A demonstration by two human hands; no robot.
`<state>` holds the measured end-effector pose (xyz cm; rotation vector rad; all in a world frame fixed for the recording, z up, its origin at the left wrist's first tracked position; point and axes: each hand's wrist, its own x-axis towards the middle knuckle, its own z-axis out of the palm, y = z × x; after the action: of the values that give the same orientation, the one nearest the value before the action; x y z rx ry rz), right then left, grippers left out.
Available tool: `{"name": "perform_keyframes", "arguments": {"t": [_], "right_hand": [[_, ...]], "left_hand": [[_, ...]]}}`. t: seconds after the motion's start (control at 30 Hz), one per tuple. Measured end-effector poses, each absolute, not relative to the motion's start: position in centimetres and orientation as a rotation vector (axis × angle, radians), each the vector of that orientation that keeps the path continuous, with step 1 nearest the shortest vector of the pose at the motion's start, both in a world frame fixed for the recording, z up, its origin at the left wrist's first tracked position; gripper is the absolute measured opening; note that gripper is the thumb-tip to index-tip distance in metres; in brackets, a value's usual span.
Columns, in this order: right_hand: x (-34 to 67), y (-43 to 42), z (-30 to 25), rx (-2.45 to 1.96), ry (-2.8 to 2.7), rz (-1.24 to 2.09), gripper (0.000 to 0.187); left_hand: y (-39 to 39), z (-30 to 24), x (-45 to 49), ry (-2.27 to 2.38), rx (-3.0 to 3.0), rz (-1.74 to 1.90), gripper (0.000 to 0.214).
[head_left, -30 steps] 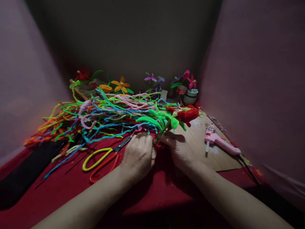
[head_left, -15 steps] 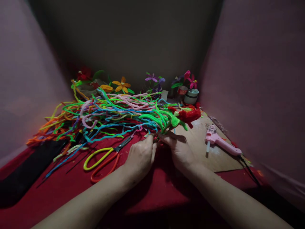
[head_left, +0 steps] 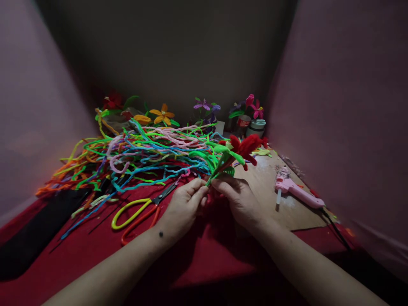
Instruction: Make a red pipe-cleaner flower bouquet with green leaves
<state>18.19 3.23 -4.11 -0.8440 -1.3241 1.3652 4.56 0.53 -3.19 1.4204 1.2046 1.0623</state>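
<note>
A red pipe-cleaner flower (head_left: 244,148) with green leaves leans up and to the right between my hands. Its green stem (head_left: 213,177) is pinched low down by the fingertips of my left hand (head_left: 188,199). Just to the right, my right hand (head_left: 238,195) grips the same stem higher up, thumb against it. Both hands are closed, and the curled fingers hide part of the stem. Scissors (head_left: 155,203) with one yellow and one red handle lie left of my left hand, their blades pointing toward the pipe-cleaner pile (head_left: 165,148).
A pink glue gun (head_left: 298,191) lies on a tan board (head_left: 264,204) at right, its cord trailing to the front. At the back stand finished flowers (head_left: 163,114), a lidded jar (head_left: 256,127) and a red-labelled container (head_left: 244,121). A long black object (head_left: 41,231) lies at left.
The red flower has turned and tilted more upright. My left hand has rolled so its thumb and fingertips now show on the stem; my right hand stays about where it was.
</note>
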Motion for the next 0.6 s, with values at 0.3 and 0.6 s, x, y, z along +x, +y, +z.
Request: {"name": "perform_keyframes", "arguments": {"t": [0.3, 0.6], "right_hand": [[18.57, 3.82, -4.36, -0.651, -1.271, 1.567, 0.018], [18.56, 3.78, -4.83, -0.495, -1.249, 1.763, 0.02]], "left_hand": [[0.56, -3.03, 4.41, 0.743, 0.836, 0.974, 0.013], [0.61, -3.42, 3.94, 0.542, 0.722, 0.817, 0.011]]}}
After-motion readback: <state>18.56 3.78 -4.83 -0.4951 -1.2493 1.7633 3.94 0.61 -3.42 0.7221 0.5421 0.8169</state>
